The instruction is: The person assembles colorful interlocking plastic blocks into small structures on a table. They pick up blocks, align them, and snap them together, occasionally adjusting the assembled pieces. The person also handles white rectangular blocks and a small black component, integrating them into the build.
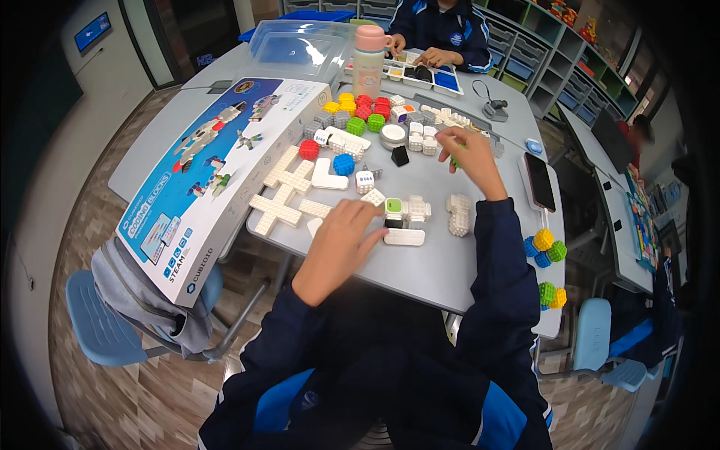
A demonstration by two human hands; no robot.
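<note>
My right hand point(474, 159) is above the right part of the table, its fingers closed around a small green studded block point(454, 163), mostly hidden by them. My left hand point(339, 244) is low over the near edge, thumb and fingers apart. Beside its fingertips are a white cube point(373, 196) and a white block assembly point(416, 208) with a green-topped piece point(394, 205). Just below that assembly is a flat white rounded bar point(404, 237). A white studded piece point(459, 215) stands to the right. Farther up are a black wedge point(400, 155) and a round white part point(393, 136).
Red blocks point(365, 106), green, yellow, grey and blue ones cluster beyond. White cross-shaped pieces point(276, 209) lie left, beside a large kit box point(217, 165). A pink-lidded bottle point(369, 64) stands behind; across, a person's hands point(439, 58) work at a parts tray. A phone point(538, 182) lies right.
</note>
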